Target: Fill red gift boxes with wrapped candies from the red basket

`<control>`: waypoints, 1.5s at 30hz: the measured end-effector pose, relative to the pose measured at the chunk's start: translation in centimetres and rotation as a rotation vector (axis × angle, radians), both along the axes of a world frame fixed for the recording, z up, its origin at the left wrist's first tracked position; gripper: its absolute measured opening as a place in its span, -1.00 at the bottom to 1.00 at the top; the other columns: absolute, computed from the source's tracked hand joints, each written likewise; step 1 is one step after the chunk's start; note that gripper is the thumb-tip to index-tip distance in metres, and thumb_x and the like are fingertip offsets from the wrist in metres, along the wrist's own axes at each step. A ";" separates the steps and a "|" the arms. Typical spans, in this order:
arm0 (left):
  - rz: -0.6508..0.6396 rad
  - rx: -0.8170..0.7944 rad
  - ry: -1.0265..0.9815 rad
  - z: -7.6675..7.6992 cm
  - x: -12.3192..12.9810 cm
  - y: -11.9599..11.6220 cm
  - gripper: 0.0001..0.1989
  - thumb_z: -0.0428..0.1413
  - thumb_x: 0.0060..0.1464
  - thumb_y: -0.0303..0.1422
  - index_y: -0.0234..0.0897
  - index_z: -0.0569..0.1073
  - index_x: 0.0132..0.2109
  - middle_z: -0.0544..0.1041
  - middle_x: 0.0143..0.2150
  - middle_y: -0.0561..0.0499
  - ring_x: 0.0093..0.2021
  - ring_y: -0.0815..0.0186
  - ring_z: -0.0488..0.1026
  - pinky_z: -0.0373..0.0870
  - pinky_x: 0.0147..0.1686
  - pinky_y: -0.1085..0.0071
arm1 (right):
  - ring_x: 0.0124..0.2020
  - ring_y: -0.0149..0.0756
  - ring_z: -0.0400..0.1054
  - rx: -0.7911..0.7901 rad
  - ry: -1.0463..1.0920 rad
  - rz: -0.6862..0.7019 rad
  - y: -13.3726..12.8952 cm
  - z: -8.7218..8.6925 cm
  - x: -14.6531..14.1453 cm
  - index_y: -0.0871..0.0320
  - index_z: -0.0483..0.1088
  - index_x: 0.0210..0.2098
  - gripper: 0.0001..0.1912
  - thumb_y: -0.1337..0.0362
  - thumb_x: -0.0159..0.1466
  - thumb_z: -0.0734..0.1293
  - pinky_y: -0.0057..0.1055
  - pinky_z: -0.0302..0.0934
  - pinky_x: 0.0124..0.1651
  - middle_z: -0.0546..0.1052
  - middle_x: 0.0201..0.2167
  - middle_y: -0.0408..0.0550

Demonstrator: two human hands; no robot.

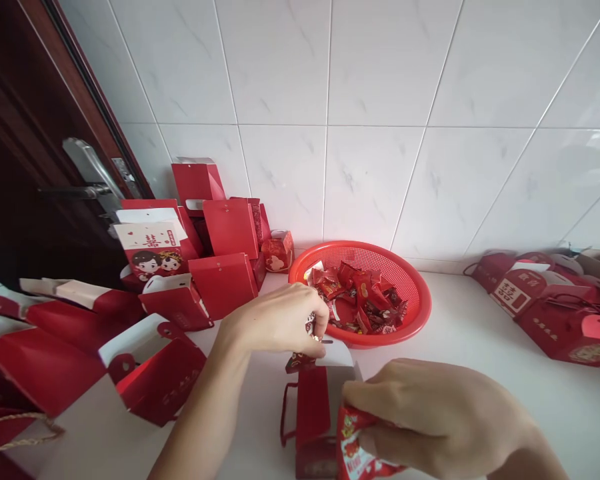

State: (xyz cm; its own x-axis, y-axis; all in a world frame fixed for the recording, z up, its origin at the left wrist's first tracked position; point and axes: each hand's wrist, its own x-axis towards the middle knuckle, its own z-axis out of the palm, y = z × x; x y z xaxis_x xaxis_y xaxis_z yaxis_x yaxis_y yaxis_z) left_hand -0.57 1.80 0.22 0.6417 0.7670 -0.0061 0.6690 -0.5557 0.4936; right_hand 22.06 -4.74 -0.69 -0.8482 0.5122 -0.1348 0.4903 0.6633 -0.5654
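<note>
Red box point(314, 407) stands open on the white counter point(485, 333), low in the middle of my view, between my two hands. Going from the left, I see a dark door point(25, 127) with a metal handle point(97, 170), then a crowd of red boxes point(230, 283), several with open tops, one showing two cartoon faces. A small patterned box point(278, 251) sits at their right, against the tiled wall point(280, 180). My left hand point(275, 320) is closed on a brown-and-white wrapped candy point(311, 325), just over the red box's far end; a dark wrapper point(298, 362) shows under its fingers, and I cannot tell whether it is gripped. Behind is a red plastic basket point(420, 300) of wrapped candies point(363, 293). My right hand point(425, 407) pinches a red printed packet point(355, 448) at the red box's right side. Farthest right, more red boxes with handles point(555, 307) stand by the wall.
</note>
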 end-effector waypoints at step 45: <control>-0.303 0.002 0.439 -0.6 2.9 -4.9 -0.85 0.11 0.04 -0.50 -0.18 0.53 -0.27 0.56 -0.21 -0.01 -0.19 0.21 0.48 0.25 -0.35 0.39 | -0.54 -0.43 0.13 0.112 0.420 -0.592 -0.3 0.5 1.6 0.04 0.08 -0.34 -0.76 0.16 0.43 0.20 -0.49 0.04 -0.55 0.32 -0.52 -0.26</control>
State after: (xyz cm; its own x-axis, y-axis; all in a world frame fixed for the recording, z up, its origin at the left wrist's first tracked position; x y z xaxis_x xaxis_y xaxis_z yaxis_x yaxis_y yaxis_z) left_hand 2.32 -3.14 -0.34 0.7715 0.5481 -0.3230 0.6220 -0.7564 0.2022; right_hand 23.68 -4.99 -0.15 -0.3942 0.8921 0.2208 0.5411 0.4195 -0.7289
